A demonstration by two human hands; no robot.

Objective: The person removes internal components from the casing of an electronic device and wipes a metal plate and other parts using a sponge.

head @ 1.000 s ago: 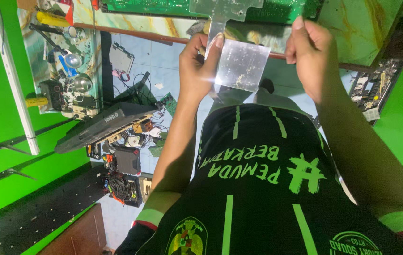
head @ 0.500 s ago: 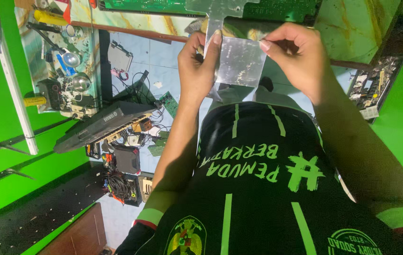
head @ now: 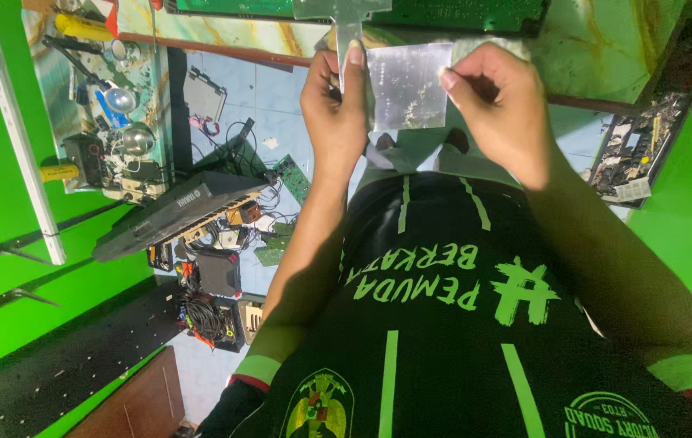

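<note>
A thin, clear, shiny rectangular sheet (head: 407,88) is held up between both hands, just above my lap. My left hand (head: 336,105) grips its left edge, thumb laid flat on the front. My right hand (head: 498,101) pinches its upper right corner with thumb and fingertips. Behind the sheet a grey metal bracket (head: 344,15) lies on a green circuit board (head: 443,12) at the edge of a marbled green table (head: 613,49).
A side table (head: 94,105) at the left carries tools, a yellow-handled screwdriver and round metal parts. On the floor lie a dark electronic unit (head: 175,212), tangled cables (head: 204,312) and loose boards. Another board (head: 629,154) sits at the right. Green walls flank both sides.
My right hand slid from the sheet's top right edge down onto its upper right corner and closed into a pinch. The sheet stays upright; my left hand kept its grip.
</note>
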